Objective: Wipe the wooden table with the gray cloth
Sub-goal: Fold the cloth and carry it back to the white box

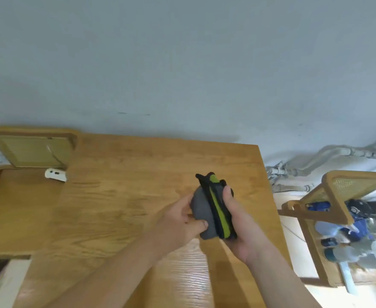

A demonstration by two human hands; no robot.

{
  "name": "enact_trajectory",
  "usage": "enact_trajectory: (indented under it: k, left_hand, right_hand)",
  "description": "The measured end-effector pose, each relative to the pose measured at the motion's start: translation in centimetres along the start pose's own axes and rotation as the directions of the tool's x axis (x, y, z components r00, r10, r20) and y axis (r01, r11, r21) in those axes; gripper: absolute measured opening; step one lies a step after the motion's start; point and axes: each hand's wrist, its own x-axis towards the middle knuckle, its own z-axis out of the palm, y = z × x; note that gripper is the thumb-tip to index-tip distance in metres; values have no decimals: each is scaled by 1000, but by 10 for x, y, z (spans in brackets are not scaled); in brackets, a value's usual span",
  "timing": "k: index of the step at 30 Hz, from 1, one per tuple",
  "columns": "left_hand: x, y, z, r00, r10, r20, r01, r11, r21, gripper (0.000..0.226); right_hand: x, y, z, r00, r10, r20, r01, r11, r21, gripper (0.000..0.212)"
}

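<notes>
Over wooden table (116, 196), left hand (178, 221) and right hand (243, 227) fingers (227, 195) clutch gray cloth (201, 210)

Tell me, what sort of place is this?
Likely a room in a home: a wooden table against a plain wall, a cane-backed chair beside it, pipes along the wall's foot.
</notes>
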Motion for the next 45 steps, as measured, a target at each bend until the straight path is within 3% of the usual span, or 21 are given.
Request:
enact_trajectory:
  k: [3, 6, 10, 12, 15, 22, 26, 29, 34, 36, 40, 45]
  left_hand:
    - [-63, -1, -71, 970, -148, -190, 98, 964, -247, 63]
    - [-119, -11, -131, 917, -305, -256, 150, 860, -489, 62]
    - [-193, -19, -181, 915, -213, -342, -86, 726, -683, 59]
    - [-224, -23, -201, 892, -136, -431, -229, 687, -690, 51]
    - [-264, -25, -226, 802, -127, -584, -356, 683, -638, 37]
    - [-339, -51, -258, 495, -213, -842, -481, 741, -470, 25]
    - [-391, -79, -284, 424, -255, -869, -527, 711, -466, 26]
    - [-432, -106, -311, 438, -242, -866, -564, 677, -474, 30]
    - [-505, -167, -389, 379, -308, -873, -622, 613, -487, 34]
    - [-538, -197, -424, 416, -341, -843, -606, 587, -536, 36]
    - [-601, -249, -489, 559, -390, -731, -556, 478, -680, 43]
    - [-645, -286, -558, 575, -404, -711, -591, 396, -703, 40]
  right_hand:
    - [-15, 22, 81, 984, 4, 181, -3, 1000, -4, 58]
    - [-26, 39, 162, 932, 6, 364, 28, 996, -88, 58]
    - [-39, 63, 255, 876, 92, 473, -11, 985, -170, 57]
    - [-46, 75, 292, 865, 149, 478, -41, 973, -228, 45]
    - [-58, 87, 338, 844, 213, 493, -44, 943, -331, 32]
    - [-61, 116, 426, 786, 285, 549, 141, 782, -607, 44]
    - [-74, 145, 476, 632, 482, 607, 71, 744, -665, 52]
    - [-95, 182, 526, 551, 554, 624, 96, 701, -707, 49]
    - [-124, 267, 630, 577, 565, 590, 146, 639, -755, 41]
    - [-131, 303, 676, 584, 566, 582, 143, 634, -760, 39]
    - [-148, 363, 760, 576, 622, 530, 114, 582, -805, 36]
    - [-152, 407, 838, 529, 685, 500, 67, 554, -830, 33]
